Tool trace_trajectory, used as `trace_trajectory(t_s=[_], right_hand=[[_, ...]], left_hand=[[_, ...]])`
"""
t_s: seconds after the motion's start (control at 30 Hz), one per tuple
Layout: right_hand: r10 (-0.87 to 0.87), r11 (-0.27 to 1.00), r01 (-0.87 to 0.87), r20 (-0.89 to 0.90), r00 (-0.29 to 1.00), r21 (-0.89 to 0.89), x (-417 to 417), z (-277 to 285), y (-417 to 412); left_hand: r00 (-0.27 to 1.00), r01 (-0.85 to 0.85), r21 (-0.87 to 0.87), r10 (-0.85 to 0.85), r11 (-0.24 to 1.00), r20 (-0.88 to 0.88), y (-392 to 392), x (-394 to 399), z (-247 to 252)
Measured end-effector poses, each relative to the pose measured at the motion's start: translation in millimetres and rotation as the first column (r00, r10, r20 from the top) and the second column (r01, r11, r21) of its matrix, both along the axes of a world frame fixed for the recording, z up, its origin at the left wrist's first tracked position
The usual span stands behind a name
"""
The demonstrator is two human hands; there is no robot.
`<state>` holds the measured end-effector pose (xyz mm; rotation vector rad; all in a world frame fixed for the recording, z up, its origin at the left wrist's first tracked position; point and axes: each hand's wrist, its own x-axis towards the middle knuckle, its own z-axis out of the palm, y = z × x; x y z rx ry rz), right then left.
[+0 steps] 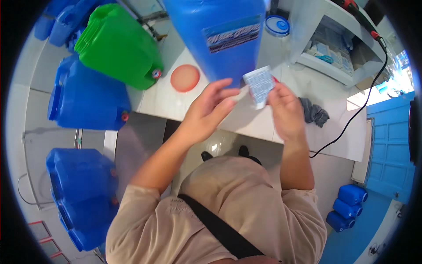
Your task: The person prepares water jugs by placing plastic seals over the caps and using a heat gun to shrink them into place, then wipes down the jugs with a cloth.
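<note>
My right hand (286,107) holds a small white packet (259,85) covered in print between thumb and fingers. To the left of the packet, my left hand (211,109) hovers with its fingers apart and nothing in it. Just beyond both hands a large blue plastic water jug (227,62) with a printed label (232,33) stands upright on the white tiled counter (244,125). A round orange-rimmed lid (185,78) lies left of the jug. Right of my right hand is a crumpled dark grey cloth (315,112).
A green jug (122,49) and a blue jug (92,95) stand at the left, with more blue jugs (85,194) below. A white cabinet (339,43) carries a black-and-red corded tool (359,18); its cord hangs across the counter's right side. A blue-rimmed cap (277,25) lies behind.
</note>
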<state>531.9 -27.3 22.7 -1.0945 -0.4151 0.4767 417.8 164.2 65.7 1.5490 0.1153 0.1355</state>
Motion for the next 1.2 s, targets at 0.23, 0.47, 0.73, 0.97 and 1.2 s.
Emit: trace_trajectory(t_s=[0.23,0.47,0.73,0.97,1.2], right_hand=[[-0.026,0.999,0.025,-0.021,0.999,-0.048,-66,0,23],[0.408,0.665,0.436,0.784,0.469,-0.606,-52,47,-20],[0.143,0.917,0.336,0.962,0.232,-0.217,-52,58,5],[-0.058,0.956,0.165,0.397,0.916,-0.242,-72,15,23],[0.082,0.976,-0.036,0.208,0.975,-0.215,-51,4,32]], left_hand=[[0.986,0.009,0.243,0.032,0.970,-0.163,2,-2,-11],[0.944,0.319,0.134,-0.303,0.938,-0.130,25,-19,-1],[0.778,0.407,-0.540,-0.590,0.736,-0.217,36,-22,11],[0.995,0.020,-0.119,-0.031,0.993,-0.096,15,-33,-2],[0.989,-0.144,-0.296,0.142,0.944,-0.030,8,-40,-14]])
